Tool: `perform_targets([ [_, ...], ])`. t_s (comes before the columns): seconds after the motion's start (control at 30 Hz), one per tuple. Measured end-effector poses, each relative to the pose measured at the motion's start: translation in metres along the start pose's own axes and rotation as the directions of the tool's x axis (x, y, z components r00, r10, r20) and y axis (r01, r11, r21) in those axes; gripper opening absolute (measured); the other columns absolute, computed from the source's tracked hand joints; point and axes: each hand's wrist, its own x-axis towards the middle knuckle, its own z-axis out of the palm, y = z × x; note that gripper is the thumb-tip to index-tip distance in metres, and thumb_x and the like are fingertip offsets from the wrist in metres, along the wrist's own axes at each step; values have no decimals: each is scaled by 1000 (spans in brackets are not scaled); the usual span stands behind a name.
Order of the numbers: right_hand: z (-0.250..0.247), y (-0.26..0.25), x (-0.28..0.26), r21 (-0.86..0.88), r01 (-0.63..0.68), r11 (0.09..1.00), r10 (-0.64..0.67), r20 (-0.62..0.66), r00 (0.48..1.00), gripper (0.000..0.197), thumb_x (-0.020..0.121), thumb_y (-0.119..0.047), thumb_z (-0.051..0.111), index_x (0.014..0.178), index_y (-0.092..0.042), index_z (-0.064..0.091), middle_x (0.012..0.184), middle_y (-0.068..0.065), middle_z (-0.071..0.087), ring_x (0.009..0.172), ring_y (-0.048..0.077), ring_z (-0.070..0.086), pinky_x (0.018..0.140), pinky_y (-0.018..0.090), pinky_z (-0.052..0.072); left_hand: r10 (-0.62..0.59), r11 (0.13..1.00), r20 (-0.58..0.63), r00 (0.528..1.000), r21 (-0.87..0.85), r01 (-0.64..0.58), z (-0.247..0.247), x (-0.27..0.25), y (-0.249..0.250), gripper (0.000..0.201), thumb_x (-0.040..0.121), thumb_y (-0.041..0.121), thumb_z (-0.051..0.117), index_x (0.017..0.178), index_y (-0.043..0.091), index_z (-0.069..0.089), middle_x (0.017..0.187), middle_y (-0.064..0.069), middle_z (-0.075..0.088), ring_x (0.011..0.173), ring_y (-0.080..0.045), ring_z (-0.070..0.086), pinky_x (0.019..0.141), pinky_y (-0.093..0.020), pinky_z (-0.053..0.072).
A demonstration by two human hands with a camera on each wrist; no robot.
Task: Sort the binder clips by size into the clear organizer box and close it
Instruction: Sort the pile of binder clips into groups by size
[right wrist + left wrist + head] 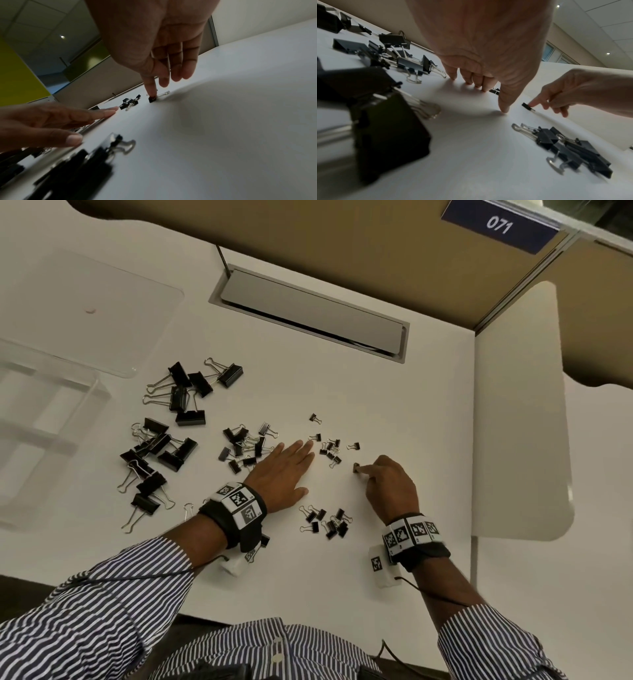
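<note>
Black binder clips lie in loose groups on the white table [394,412]: large clips [161,450], medium clips [245,446], small clips [330,451], and another group [329,522] near the front. My left hand [305,467] lies flat with straight fingers, its fingertips [485,89] on the table beside the small clips. My right hand [373,474] presses its index fingertip [151,94] on one tiny clip [357,468], which holds nothing else. The clear organizer box [44,412] stands at the far left, open, with its compartments showing no clips.
The box's clear lid [102,313] lies flat on the table behind the box. A grey cable hatch [308,313] is set into the table at the back. A partition wall [342,244] runs behind it. The white side panel [520,405] bounds the right.
</note>
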Motion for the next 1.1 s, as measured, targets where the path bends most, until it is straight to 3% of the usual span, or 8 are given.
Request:
perform_targets([
  [0.4,14,-15,-50,69,227,971,-236,168,957,45,88,-7,54,118,-36,70,95,-7,54,95,16,52,69,30,47,9,1000,-6,1000,5,-9,7,-3,0,77,98,45,44,156,12,5,163,-4,-13,150,-19,-9,123,-39,0],
  [0.57,11,-6,-41,154,139,978,-132,-51,990,43,86,-3,48,112,-27,72,99,-10,60,94,13,60,72,30,51,-7,1000,-2,1000,15,7,8,-4,1,78,98,45,44,156,13,2,163,-3,-15,150,-18,-9,123,-39,0],
  [0.67,2,4,-27,134,97,986,-89,-68,994,44,87,-7,51,125,-24,65,121,-6,62,110,17,59,86,30,51,-22,999,11,1000,25,22,11,-6,4,80,98,47,42,156,14,-2,162,-2,-18,150,-19,-11,122,-40,-2],
  [0.77,0,13,-9,76,62,995,-70,110,992,61,89,-15,51,149,-23,41,154,-4,39,138,17,39,110,37,40,-36,999,34,999,24,35,10,-6,6,83,97,48,42,156,15,-5,161,-2,-21,150,-19,-14,122,-41,-4],
  [0.87,3,6,5,30,118,993,-121,283,951,71,91,-15,49,156,-19,20,164,-6,13,150,14,17,120,35,25,-45,999,50,998,15,45,7,-5,8,86,96,49,45,156,15,-6,161,-1,-21,149,-19,-15,122,-41,-5],
  [0.93,9,-5,10,7,176,984,-169,324,931,72,92,-13,47,157,-20,17,165,-6,8,151,12,11,121,37,22,-49,999,55,997,19,48,7,-5,9,87,95,50,46,156,15,-6,162,-2,-21,149,-19,-15,122,-41,-5],
  [1.0,9,-18,14,8,184,983,-180,268,947,66,92,-12,45,154,-22,26,162,-5,21,147,15,25,117,38,31,-54,998,61,997,31,52,6,-6,10,87,95,51,45,155,14,-6,161,-2,-21,149,-19,-15,122,-41,-4],
  [1.1,-1,-33,27,48,187,981,-189,32,982,53,90,-10,48,142,-22,49,147,0,50,128,24,51,102,38,45,-58,998,73,996,33,55,5,-5,10,87,95,51,45,155,14,-6,161,-3,-21,149,-20,-15,122,-42,-4],
])
